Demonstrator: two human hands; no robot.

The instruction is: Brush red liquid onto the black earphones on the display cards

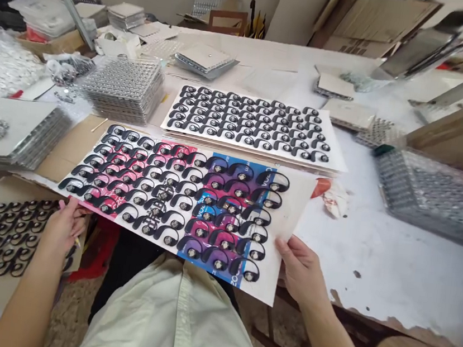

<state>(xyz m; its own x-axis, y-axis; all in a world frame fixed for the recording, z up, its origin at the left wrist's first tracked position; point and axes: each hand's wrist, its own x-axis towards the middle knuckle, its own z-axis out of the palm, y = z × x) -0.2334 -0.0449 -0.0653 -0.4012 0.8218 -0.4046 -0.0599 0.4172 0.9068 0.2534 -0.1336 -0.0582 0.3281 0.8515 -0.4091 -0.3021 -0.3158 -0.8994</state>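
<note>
item: one printed sheet (291, 217), bearing rows of black hook-shaped pieces (240, 265), held tilted above the near edge of the white table (389, 260). left hand (63, 227): we see fingers closed on the sheet's near left edge, a thin pointed stick (78, 243) also among them. right hand (304, 268): thumb above, fingers beneath, gripping the right edge. far side: we note a similar white sheet (336, 147); far left, stacked clear trays (121, 89); near left, another filled board (2, 238).
</note>
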